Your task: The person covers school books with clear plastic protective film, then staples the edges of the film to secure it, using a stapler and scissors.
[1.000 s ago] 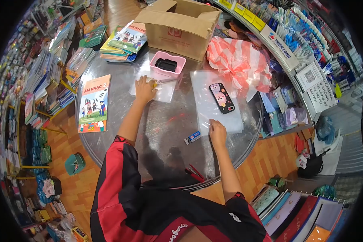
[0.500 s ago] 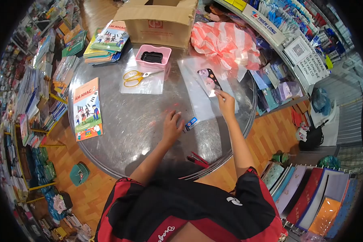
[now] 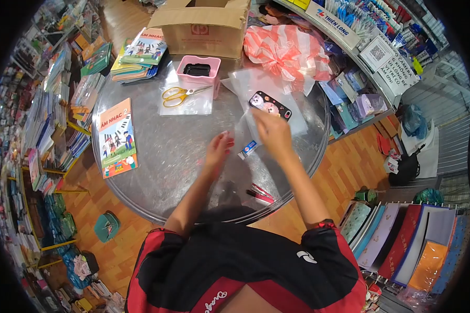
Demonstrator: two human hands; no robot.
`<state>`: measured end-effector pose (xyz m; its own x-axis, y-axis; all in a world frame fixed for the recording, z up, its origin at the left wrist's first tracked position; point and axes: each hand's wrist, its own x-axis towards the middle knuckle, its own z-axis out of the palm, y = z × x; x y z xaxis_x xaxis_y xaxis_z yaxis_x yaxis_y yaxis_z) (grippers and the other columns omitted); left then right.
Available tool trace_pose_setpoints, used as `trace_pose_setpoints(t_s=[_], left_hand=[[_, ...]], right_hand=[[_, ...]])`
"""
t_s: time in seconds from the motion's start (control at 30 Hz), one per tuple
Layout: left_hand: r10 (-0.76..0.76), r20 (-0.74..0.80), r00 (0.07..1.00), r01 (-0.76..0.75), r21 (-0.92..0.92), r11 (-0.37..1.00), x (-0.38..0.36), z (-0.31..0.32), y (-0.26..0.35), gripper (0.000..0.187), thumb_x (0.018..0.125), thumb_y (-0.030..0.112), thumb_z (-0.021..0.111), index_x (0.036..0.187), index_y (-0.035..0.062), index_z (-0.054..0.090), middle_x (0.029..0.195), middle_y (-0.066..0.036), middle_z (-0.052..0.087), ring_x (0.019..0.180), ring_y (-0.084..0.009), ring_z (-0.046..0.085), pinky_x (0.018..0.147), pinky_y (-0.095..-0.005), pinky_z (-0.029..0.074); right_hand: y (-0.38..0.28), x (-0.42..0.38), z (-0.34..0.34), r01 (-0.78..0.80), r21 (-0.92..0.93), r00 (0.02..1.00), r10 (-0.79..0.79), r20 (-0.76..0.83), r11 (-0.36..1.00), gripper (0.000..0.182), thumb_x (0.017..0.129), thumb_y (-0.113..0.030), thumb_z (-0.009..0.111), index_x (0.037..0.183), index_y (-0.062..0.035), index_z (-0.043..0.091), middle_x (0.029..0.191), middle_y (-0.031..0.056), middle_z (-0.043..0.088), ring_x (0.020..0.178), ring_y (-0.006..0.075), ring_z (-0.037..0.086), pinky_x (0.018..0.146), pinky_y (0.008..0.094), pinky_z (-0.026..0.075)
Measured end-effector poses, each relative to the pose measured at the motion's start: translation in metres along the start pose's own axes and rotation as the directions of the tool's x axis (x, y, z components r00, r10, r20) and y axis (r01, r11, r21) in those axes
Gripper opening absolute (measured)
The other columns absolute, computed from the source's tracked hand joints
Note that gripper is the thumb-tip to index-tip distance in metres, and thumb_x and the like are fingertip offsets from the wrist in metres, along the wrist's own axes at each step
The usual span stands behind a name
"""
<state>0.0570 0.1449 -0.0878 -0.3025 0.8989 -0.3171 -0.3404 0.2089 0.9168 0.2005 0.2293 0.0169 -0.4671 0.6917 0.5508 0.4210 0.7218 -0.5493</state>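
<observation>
The clear plastic sheet lies on the far right part of the round metal table, with its near edge lifted off the surface. A phone in a dark cartoon case rests on the sheet. The right hand reaches forward over the table, arm bent at the elbow, fingers curled around the sheet's near edge, pinching it just near of the phone. The left hand stretches out flat, palm down, fingers loose and holding nothing, fingertips just beside a small blue and white eraser. Between the 2 hands the sheet's lifted corner hangs above the eraser.

A pink tray at the far side holds 1 black object. Beside it, yellow scissors lie on another plastic sheet. A cardboard box stands open behind the tray; its contents are hidden. A music book lies at the left, red pens at the near edge.
</observation>
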Motion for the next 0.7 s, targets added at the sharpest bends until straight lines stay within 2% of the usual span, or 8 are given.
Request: trace_pose_setpoints(t_s=[0.03,0.1,0.23,0.33,0.4,0.47,0.63,0.7], left_hand=[[0.002,-0.001,1.0,-0.002,0.001,1.0,-0.004,-0.005,0.009,0.044,0.086,0.033,0.048,0.118,0.0033,0.044,0.112,-0.015,0.05,0.097,-0.0261,0.053,0.081,-0.0372,0.043],[-0.249,0.199,0.948,0.317,-0.508,0.801,-0.012,-0.018,0.029,0.049,0.087,0.035,0.044,0.124,0.004,0.036,0.109,-0.017,0.052,0.102,-0.0265,0.051,0.077,-0.0399,0.045],[-0.211,0.342,0.916,0.357,-0.452,0.818,-0.023,-0.036,0.047,0.05,0.087,0.031,0.045,0.126,0.0034,0.03,0.099,-0.015,0.057,0.093,-0.0228,0.056,0.077,-0.0406,0.045],[-0.242,0.202,0.949,0.246,0.006,0.969,-0.01,-0.058,0.024,0.041,0.085,0.015,0.048,0.122,0.0019,0.035,0.097,-0.015,0.058,0.087,-0.0247,0.058,0.069,-0.0339,0.049],[-0.196,0.165,0.967,0.2,-0.013,0.98,-0.009,-0.076,0.008,0.038,0.083,0.003,0.047,0.119,0.0007,0.038,0.092,-0.015,0.06,0.077,-0.0225,0.061,0.063,-0.0291,0.049],[-0.195,0.089,0.977,0.191,0.053,0.98,-0.016,-0.093,0.003,0.034,0.083,0.003,0.046,0.117,0.0007,0.041,0.091,-0.015,0.06,0.075,-0.0216,0.061,0.061,-0.0286,0.049],[-0.196,-0.045,0.98,0.199,0.095,0.975,-0.056,-0.147,-0.011,0.025,0.084,0.005,0.046,0.109,0.0013,0.048,0.085,-0.014,0.061,0.068,-0.0194,0.061,0.055,-0.028,0.049],[-0.195,-0.117,0.974,0.203,0.058,0.977,-0.078,-0.168,-0.011,0.025,0.084,0.006,0.047,0.108,0.0033,0.05,0.08,-0.008,0.06,0.063,-0.0151,0.059,0.054,-0.0256,0.049]], right_hand=[[-0.008,-0.014,0.011,0.073,0.041,0.997,-0.074,0.008,0.996,0.019,0.075,-0.006,0.049,0.09,-0.0037,0.061,0.088,0.0155,0.061,0.076,0.0292,0.06,0.066,0.0359,0.047],[-0.03,-0.038,0.027,0.127,0.086,0.978,-0.139,0.153,0.988,0.025,0.072,-0.005,0.05,0.094,-0.0061,0.061,0.089,0.0137,0.061,0.075,0.0281,0.06,0.065,0.036,0.047],[-0.066,-0.076,0.053,0.131,0.054,0.903,-0.141,0.406,0.99,0.023,0.073,-0.01,0.052,0.094,-0.008,0.061,0.089,0.011,0.062,0.073,0.0277,0.06,0.064,0.0354,0.047],[-0.065,-0.08,0.055,0.027,0.235,0.82,-0.156,0.551,0.972,0.019,0.078,-0.016,0.053,0.093,-0.0077,0.061,0.089,0.011,0.062,0.078,0.0284,0.059,0.068,0.0363,0.046],[-0.038,-0.073,0.057,-0.023,0.24,0.891,-0.089,0.445,0.971,0.022,0.081,-0.023,0.053,0.095,-0.0085,0.062,0.09,0.011,0.062,0.085,0.0287,0.058,0.077,0.0361,0.044],[-0.003,-0.058,0.048,-0.222,0.079,0.937,0.191,0.294,0.972,0.027,0.082,-0.026,0.052,0.1,-0.0087,0.061,0.1,0.0128,0.059,0.095,0.0291,0.055,0.085,0.0343,0.041],[0.118,-0.041,0.06,0.005,-0.531,0.874,0.255,0.414,0.847,0.04,0.082,-0.038,0.048,0.117,-0.0185,0.051,0.134,0.0128,0.03,0.124,0.0325,0.028,0.098,0.0478,0.024],[0.14,-0.033,0.069,-0.026,-0.538,0.846,0.305,0.437,0.843,0.044,0.083,-0.042,0.044,0.12,-0.02,0.047,0.137,0.012,0.025,0.126,0.0322,0.021,0.098,0.0521,0.019]])
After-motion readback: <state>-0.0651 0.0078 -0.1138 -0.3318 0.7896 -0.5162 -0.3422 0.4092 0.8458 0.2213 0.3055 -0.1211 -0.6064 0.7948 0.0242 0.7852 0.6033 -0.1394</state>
